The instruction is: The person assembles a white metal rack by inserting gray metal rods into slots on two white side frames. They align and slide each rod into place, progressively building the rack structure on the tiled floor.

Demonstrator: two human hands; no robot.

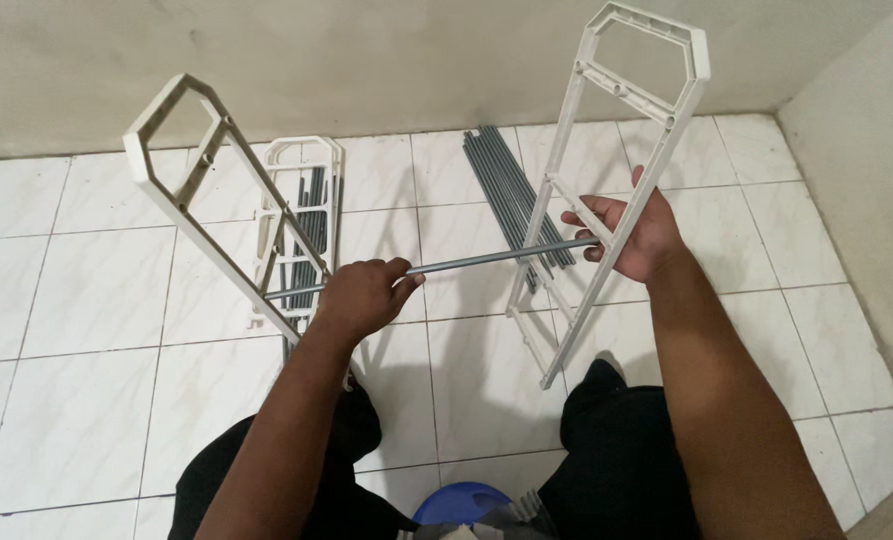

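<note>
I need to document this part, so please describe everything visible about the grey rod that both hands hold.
The grey rod is thin, straight and smooth, and looks like metal or plastic tubing. It lies nearly level, slightly higher at its right end, between two upright white plastic side frames. The left hand grips it near the left frame, where its end meets the frame's bar. The right hand holds its other end against the right frame. It hangs above the white tiled floor.
</note>
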